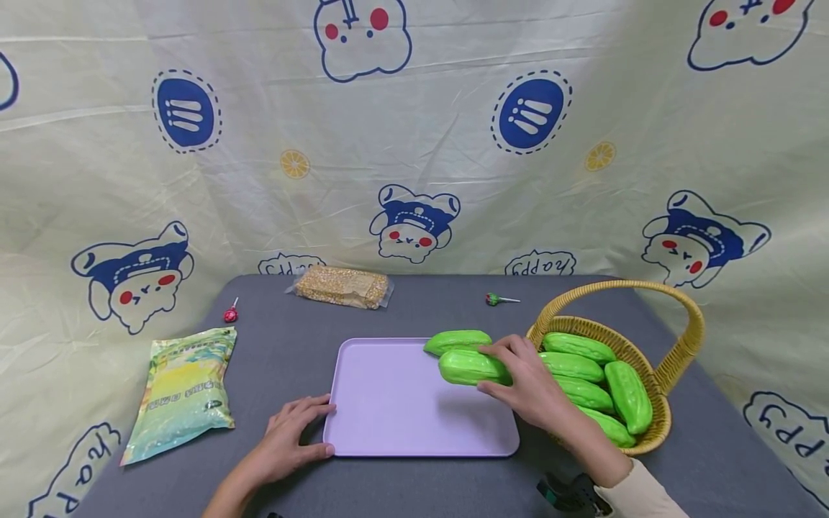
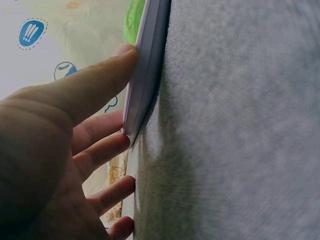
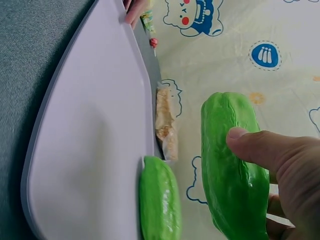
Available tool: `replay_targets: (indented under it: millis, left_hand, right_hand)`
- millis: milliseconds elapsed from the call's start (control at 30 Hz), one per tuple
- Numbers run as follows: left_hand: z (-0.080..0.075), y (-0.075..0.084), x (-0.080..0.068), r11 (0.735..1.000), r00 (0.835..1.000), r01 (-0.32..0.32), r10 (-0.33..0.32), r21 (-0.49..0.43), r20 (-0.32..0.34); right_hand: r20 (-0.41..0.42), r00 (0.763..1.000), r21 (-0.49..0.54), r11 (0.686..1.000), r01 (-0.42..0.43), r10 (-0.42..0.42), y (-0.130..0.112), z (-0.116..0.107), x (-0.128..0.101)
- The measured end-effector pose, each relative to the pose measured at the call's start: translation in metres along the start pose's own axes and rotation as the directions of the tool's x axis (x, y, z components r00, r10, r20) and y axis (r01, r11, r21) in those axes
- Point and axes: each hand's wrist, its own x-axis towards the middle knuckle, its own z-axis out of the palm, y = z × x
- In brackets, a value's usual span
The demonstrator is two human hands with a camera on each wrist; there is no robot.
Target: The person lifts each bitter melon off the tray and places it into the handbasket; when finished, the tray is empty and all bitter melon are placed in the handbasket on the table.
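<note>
My right hand holds a bright green, lightly ridged gourd over the right part of the lilac tray. In the right wrist view the thumb lies on one side of this gourd, with fingers behind it. A second green gourd lies at the tray's far right corner. My left hand touches the tray's left edge. Seen from the left wrist, its thumb and two fingers meet the rim, fingers spread and fairly straight. Several more gourds fill a wicker basket to the right.
The basket's tall handle arches above its rim. A yellow-green bag lies at the left, with a red lollipop behind it. At the back are a clear pack of grains and a green-and-red lollipop. A printed cloth hangs behind.
</note>
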Motion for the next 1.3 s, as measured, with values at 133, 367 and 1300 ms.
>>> replay_targets:
  millis: [133,367,1300]
  left_hand:
    - [0.000,0.000,0.000,1.000,1.000,-0.006,0.006,0.007,-0.002]
    - [0.000,0.000,0.000,1.000,1.000,-0.006,0.006,0.014,-0.007]
    - [0.001,-0.001,-0.001,1.000,0.999,-0.024,0.024,0.009,-0.021]
  right_hand:
    - [0.003,1.000,-0.004,1.000,-0.006,0.006,0.002,-0.013,-0.006]
    - [-0.012,0.999,-0.033,0.999,-0.041,0.040,0.008,-0.031,-0.018]
    - [-0.030,0.995,-0.091,0.991,-0.099,0.096,0.072,-0.077,-0.050]
